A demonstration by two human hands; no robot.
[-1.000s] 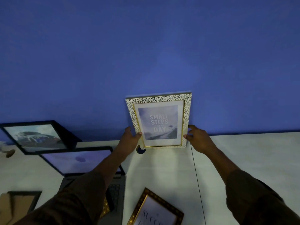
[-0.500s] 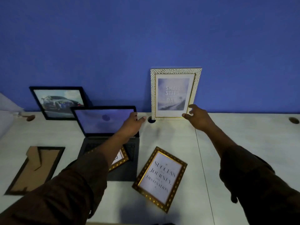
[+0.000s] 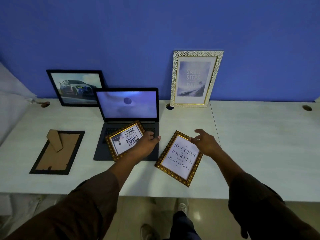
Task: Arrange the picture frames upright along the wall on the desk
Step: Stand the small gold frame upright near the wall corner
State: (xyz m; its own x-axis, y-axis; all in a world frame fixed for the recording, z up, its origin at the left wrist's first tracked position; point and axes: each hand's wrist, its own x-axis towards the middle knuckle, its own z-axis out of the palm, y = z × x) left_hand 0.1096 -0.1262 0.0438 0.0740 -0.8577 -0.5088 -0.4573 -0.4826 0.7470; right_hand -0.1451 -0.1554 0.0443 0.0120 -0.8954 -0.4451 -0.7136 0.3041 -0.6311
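Observation:
A white pebble-pattern frame (image 3: pixel 196 78) leans upright against the blue wall, and a black frame with a car picture (image 3: pixel 76 87) leans there at the left. A gold frame reading "Success is a journey" (image 3: pixel 180 157) lies flat near the desk's front edge. My right hand (image 3: pixel 205 142) hovers open over its upper right corner. Another gold frame reading "Great things" (image 3: pixel 124 140) lies on the laptop keyboard. My left hand (image 3: pixel 147 144) rests on that frame's right side, fingers loosely spread. A black frame (image 3: pixel 56 152) lies face down at the left, its cardboard stand up.
An open laptop (image 3: pixel 128 108) stands mid-desk between the two upright frames. The white desk (image 3: pixel 259 144) has cable holes (image 3: pixel 306 107) along the wall. A seam runs front to back just right of my right hand. The floor and my shoes show below the front edge.
Both hands let go of the white frame, which now stands alone against the wall, and drew back toward me. They now sit over the two gold frames. My view tilted downward.

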